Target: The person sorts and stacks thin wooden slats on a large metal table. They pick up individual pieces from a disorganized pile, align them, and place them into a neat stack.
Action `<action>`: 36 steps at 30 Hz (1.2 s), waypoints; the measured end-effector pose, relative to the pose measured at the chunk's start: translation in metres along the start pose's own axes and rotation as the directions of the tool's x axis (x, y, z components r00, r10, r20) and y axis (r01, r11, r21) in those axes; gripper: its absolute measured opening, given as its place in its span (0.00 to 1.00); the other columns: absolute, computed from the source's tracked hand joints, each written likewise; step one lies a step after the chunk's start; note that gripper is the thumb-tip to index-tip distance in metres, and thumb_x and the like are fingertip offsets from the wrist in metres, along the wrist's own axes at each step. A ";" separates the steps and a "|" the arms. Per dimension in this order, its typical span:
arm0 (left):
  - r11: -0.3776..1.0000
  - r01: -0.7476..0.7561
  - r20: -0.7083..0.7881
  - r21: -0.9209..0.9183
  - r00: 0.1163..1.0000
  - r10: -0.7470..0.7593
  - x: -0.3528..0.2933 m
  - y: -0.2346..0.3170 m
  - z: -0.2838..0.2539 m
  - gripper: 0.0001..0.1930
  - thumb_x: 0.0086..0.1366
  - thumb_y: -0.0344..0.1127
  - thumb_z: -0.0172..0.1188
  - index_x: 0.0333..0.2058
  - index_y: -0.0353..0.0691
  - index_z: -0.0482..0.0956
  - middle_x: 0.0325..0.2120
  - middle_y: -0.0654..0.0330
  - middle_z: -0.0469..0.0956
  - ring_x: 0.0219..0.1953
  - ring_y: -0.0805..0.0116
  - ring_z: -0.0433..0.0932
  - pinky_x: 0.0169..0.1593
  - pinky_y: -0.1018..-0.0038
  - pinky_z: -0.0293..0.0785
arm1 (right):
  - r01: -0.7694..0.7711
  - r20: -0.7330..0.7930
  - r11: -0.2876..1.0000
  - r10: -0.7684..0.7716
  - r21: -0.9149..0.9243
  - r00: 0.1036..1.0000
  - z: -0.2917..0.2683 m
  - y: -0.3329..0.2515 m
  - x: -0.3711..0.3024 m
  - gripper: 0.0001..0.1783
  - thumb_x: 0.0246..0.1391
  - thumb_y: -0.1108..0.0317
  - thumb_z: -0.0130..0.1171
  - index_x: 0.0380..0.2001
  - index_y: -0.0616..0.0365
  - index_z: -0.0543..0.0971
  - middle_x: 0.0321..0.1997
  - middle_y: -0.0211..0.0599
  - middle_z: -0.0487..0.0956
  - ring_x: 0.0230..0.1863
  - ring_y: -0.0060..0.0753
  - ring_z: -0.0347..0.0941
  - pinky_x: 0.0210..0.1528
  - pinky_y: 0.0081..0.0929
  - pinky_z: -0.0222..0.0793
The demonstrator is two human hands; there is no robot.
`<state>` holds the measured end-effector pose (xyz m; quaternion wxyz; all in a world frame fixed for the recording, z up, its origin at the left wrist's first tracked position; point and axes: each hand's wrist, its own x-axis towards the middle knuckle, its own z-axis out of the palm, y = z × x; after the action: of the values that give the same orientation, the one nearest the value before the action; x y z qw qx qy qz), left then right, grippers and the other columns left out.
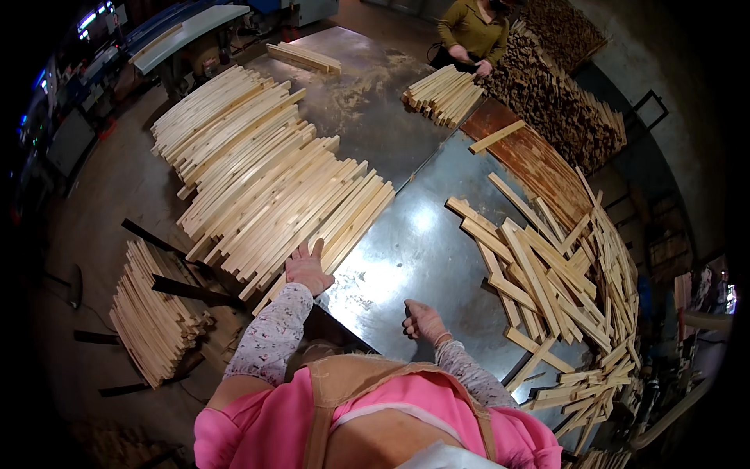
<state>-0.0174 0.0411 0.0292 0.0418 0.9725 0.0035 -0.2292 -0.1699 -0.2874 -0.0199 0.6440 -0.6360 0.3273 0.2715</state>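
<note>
A long row of pale wooden strips (273, 187) lies side by side on the metal table (391, 258), reaching from the far left toward me. My left hand (308, 270) rests on the near ends of the closest strips, its fingers spread and gripping nothing. Over the bare metal near the table's front edge, my right hand (426, 322) has its fingers curled in. A small dark spot shows at those fingers, too small to name. To the right of it lies a loose, crisscrossed heap of wooden strips (539, 273).
Across the table a person (474, 35) stands by a smaller bundle of strips (444, 94). Behind lies a large stack of wood (555, 94). More strips (152, 313) sit on a dark-armed rack at the left. A single strip (497, 136) lies on a rusty panel.
</note>
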 end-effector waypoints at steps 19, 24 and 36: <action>0.998 -0.042 -0.028 -0.052 0.999 0.041 0.013 -0.001 0.007 0.62 0.54 0.64 0.72 0.82 0.52 0.51 0.79 0.48 0.51 0.80 0.47 0.54 0.77 0.50 0.56 | -0.013 0.039 1.000 0.014 -0.028 0.999 -0.010 -0.004 0.003 0.26 0.73 0.47 0.58 0.60 0.57 0.81 0.30 0.35 0.82 0.23 0.27 0.77 0.23 0.27 0.73; 0.993 -0.079 -0.088 0.091 0.992 0.087 0.001 -0.003 0.011 0.58 0.56 0.59 0.72 0.81 0.49 0.55 0.79 0.47 0.54 0.78 0.46 0.57 0.76 0.48 0.57 | -0.022 0.088 0.999 0.019 0.030 0.996 -0.017 -0.005 0.001 0.32 0.74 0.48 0.57 0.71 0.57 0.76 0.32 0.36 0.83 0.24 0.27 0.78 0.24 0.27 0.74; 0.970 -0.169 -0.285 -0.173 0.952 0.115 0.032 0.011 0.020 0.35 0.63 0.52 0.65 0.66 0.42 0.77 0.66 0.43 0.74 0.70 0.49 0.71 0.71 0.55 0.67 | -0.037 0.227 0.998 0.024 0.050 0.974 -0.032 -0.006 0.005 0.34 0.74 0.54 0.56 0.76 0.58 0.69 0.37 0.36 0.83 0.30 0.27 0.79 0.31 0.27 0.77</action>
<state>0.0030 0.0277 -0.0017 0.1528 0.9836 -0.0384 -0.0879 -0.1650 -0.3204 -0.0191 0.6897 -0.5783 0.2686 0.3432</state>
